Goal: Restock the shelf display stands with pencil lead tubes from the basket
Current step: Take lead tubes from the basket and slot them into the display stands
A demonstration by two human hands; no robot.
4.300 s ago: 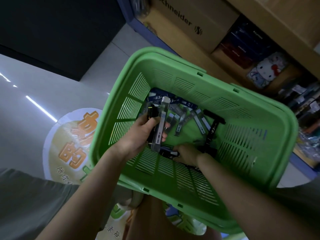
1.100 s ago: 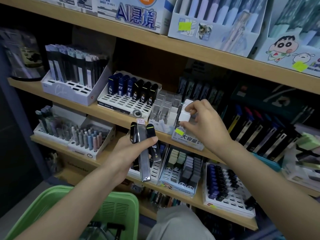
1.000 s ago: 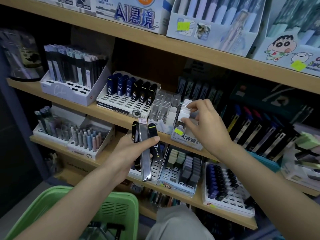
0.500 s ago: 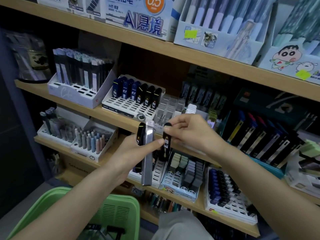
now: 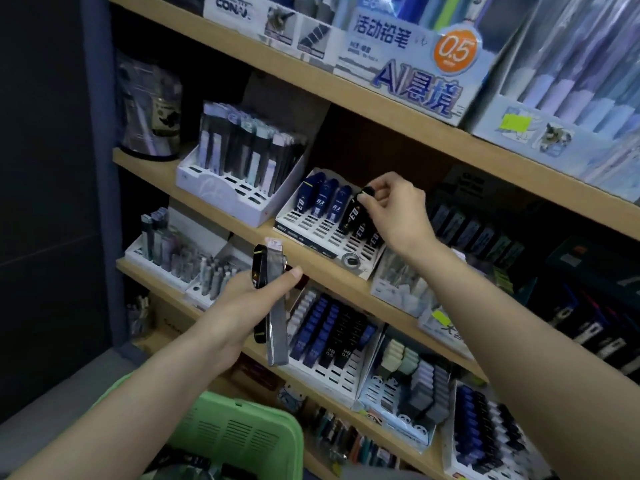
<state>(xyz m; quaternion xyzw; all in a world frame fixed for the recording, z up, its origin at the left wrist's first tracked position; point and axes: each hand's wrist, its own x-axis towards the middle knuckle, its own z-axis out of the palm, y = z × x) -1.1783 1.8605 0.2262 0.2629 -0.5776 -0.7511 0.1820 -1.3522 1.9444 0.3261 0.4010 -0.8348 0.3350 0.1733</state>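
Fingertips of the right hand (image 5: pixel 398 206) pinch the cap of a black lead tube (image 5: pixel 353 212), its lower end in the white display stand (image 5: pixel 304 221) beside blue tubes (image 5: pixel 327 200). The left hand (image 5: pixel 242 306) grips a second black tube (image 5: pixel 259 271) and a silver pack (image 5: pixel 277 323) above the green basket (image 5: pixel 235 431).

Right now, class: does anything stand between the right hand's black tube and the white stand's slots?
Nothing visible does. The right hand pinches the black tube by its cap; its lower end meets the white stand beside other black tubes.
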